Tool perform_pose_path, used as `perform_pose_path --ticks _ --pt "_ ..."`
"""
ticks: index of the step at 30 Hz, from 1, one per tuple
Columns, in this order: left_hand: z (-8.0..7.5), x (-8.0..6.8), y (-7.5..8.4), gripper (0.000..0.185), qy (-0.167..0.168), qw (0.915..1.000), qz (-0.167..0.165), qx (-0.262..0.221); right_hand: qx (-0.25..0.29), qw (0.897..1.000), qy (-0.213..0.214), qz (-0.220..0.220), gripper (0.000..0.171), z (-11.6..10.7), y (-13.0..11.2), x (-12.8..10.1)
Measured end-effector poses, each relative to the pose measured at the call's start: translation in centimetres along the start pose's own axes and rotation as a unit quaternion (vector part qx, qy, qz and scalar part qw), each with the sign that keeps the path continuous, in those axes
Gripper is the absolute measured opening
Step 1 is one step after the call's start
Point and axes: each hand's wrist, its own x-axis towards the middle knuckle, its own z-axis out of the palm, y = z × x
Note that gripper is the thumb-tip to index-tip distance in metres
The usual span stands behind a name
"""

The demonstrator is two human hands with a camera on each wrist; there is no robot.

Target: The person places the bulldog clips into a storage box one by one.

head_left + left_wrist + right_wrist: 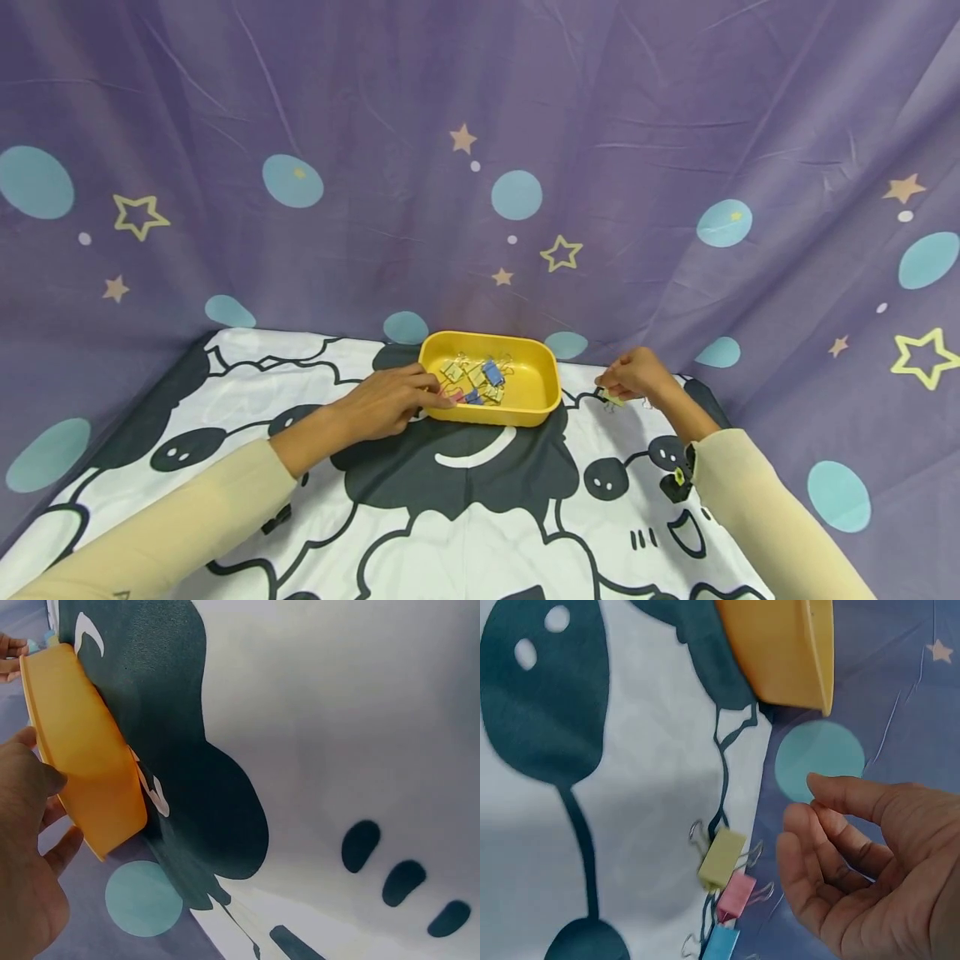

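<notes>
A yellow plastic tray [542,392] stands at the back of the cloth-covered table. Several binder clips [476,375], yellow, blue and pink, lie inside it. My left hand [393,400] holds the tray's left end; in the left wrist view its fingers [64,851] bend against the tray's outer wall. To the right of the tray, my right hand [637,373] hovers by the table's back edge. Its fingers are loosely bent, with nothing seen between them. Close by lie a yellow binder clip [722,859], a pink one [736,895] and a blue one [721,943] in a row.
A white and black patterned cloth [480,550] covers the table. Right behind the tray hangs a purple curtain [420,208] with stars and light blue spots, meeting the table's back edge.
</notes>
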Motion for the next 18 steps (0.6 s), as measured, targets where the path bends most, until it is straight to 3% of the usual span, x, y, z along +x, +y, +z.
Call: perform_pose_path --ticks 6,11,18 --pt "0.0 0.0 0.0 0.063 -0.001 1.0000 0.003 -0.002 -0.048 0.997 0.052 0.008 0.019 -0.6 1.8 -0.1" --pt "0.1 0.0 0.0 0.065 -0.002 1.0000 0.004 -0.004 -0.087 0.993 0.074 0.023 0.028 -0.5 3.1 0.2" --pt "0.0 0.0 0.0 0.064 -0.005 1.0000 -0.001 -0.007 -0.059 0.995 0.073 0.032 0.019 -0.3 3.4 0.1"
